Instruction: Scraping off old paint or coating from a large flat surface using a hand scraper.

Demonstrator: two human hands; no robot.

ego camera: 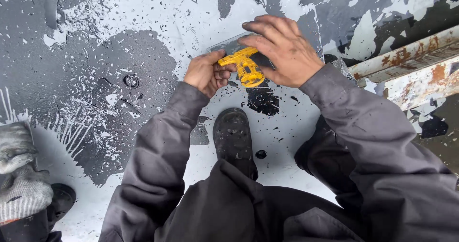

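Yellow-handled scraper (245, 66) sits centre-far in the head view, pressed to the floor (158, 12), which is grey w/ big white patches and loose flakes everywhere. Long axis runs diagonal: handle end points near-right, wide flat blade points far-left. Blade edge lies roughly crosswise to that, flat on the floor.

Left hand (206, 72) is curled in a fist, thumb just beside the handle's left side; fingers closed, touching the yellow handle, so gripping the scraper. Right hand (282, 48) lies over the top of the blade and the head end, fingers spread & bent, pressing down on it; its palm hides the right part of the blade. Whether it wraps anything can't tell, it looks laid flat on top.

Both arms in grey sleeves (158, 141) reaching far from the body. Dark boot (233, 139) planted on the floor near the scraper, between the two arms, toe pointing far. Black paint patch (263, 101) just near of the scraper. Small round fitting (131, 81) in the floor, left, well apart from the hands. Rusty white beam (420, 65) at far right. At the near-left edge, another person's knitted glove (21, 189), away from the work.
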